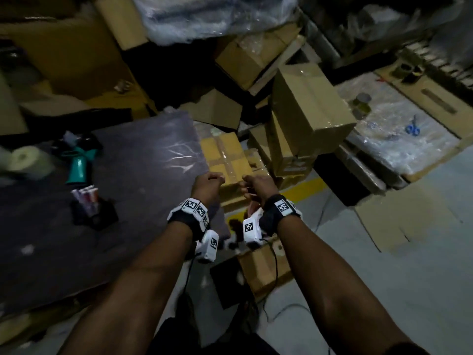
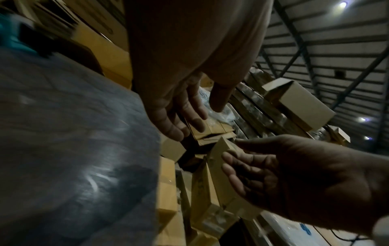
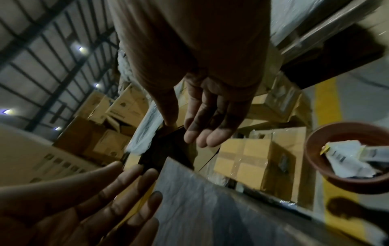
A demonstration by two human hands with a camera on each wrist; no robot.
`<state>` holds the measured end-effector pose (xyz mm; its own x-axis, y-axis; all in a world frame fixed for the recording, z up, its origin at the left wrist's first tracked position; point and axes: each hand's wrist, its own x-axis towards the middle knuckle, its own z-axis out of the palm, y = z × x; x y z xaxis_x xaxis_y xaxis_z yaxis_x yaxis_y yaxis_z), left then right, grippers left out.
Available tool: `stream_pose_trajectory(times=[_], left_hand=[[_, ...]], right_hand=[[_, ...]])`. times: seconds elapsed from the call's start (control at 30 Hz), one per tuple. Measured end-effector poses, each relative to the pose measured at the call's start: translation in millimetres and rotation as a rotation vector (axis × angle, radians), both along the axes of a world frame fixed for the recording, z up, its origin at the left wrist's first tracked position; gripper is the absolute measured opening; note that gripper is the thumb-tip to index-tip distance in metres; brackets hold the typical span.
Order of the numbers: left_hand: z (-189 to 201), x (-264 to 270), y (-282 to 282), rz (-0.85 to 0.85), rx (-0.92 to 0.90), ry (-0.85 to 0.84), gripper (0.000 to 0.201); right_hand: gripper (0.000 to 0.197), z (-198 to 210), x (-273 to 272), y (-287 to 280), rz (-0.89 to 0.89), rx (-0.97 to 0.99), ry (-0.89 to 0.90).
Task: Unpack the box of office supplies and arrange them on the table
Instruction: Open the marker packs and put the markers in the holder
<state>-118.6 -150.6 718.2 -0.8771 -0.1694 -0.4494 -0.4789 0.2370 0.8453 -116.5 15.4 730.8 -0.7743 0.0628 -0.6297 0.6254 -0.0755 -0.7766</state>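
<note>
2 hands reach out over the taped box (image 1: 226,160) in the head view; the box lies on the floor just beside the right edge of the dark table (image 1: 143,155), its long axis running away from the person, taped top facing up; its near end is hidden behind the hands. The left hand (image 1: 206,184) and right hand (image 1: 257,184) hover side by side above that near end, backs up, fingers bent downward out of sight, so from here I cannot tell whether they touch the box; both forearms stretch straight forward, each wrist strapped with a tagged camera. On the table stand a teal tape gun (image 1: 78,162), a pale roll (image 1: 25,160) and a black holder of markers (image 1: 89,203), all blurred. More cartons (image 1: 307,106) are piled beyond; blue scissors (image 1: 412,128) lie on plastic sheet far right.

In the left wrist view the left hand (image 2: 179,108) hangs palm-open, fingers (image 2: 195,109) loosely extended and spread, gripping nothing; the right hand (image 2: 284,169) faces it, palm toward the camera, fingers slightly bent, empty; the table edge fills the left side, smeared by blur; cartons behind are dim.

In the right wrist view the right hand (image 3: 212,116) points its relaxed fingers down toward the box (image 3: 254,159), not touching it; the left hand (image 3: 94,196) is spread flat at lower left, partly cut off; a brown bowl (image 3: 315,168) of papers sits at right, cropped by the edge.
</note>
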Motion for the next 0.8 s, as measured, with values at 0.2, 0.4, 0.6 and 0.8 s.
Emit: stream_pose_trajectory(times=[0.2,0.4,0.6,0.8], left_hand=[[5,42,-150,0.094,-0.187,0.203,0.007],[13,87,-303,0.288,-0.333,0.344,0.046],[-28,81,-410,0.279,-0.273,-0.139,0.041],[-23,68,-411,0.262,0.262,-0.215,0.037]], right_hand=[[0.016,0,-2,-136,0.242,0.010,0.027],[0.016,-8,5,-290,0.567,0.181,0.131],[0.033,-34,15,-397,0.837,0.553,0.305],[0.013,-41,11,-414,0.726,0.667,0.262]])
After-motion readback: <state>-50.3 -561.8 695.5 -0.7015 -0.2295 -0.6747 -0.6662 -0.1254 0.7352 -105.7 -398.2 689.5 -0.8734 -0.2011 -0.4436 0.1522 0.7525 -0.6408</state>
